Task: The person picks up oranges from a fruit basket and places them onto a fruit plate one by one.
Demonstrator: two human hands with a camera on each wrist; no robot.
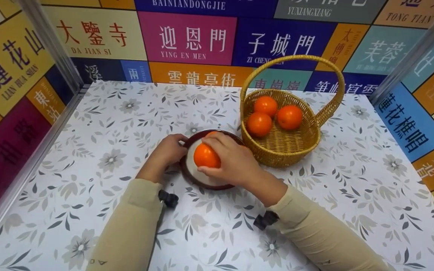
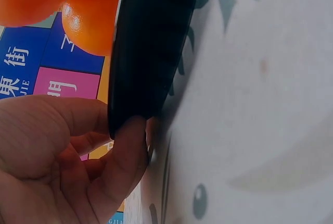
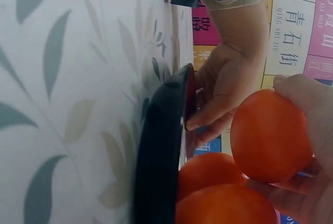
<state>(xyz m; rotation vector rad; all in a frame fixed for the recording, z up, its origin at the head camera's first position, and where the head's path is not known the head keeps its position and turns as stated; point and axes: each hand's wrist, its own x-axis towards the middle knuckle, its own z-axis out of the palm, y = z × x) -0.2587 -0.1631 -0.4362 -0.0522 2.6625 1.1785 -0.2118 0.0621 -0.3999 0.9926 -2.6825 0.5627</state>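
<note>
A plate (image 1: 206, 180) with a dark red rim and pale inside lies on the table, left of the basket. My left hand (image 1: 168, 150) pinches its left rim, thumb and fingers on either side of the edge in the left wrist view. Over the plate, my right hand (image 1: 236, 160) grips an orange (image 1: 204, 156). The right wrist view shows that orange raised beside two others on the plate, a farther orange (image 3: 210, 173) and a nearer orange (image 3: 226, 207). From the head, the right hand mostly hides those two.
A golden wicker basket (image 1: 281, 156) with a tall handle (image 1: 296, 57) stands right behind the plate, close to it. Inside are three oranges (image 1: 266, 106). Panels with printed lettering (image 1: 190, 37) wall the floral tablecloth (image 1: 111, 162) at the back and sides.
</note>
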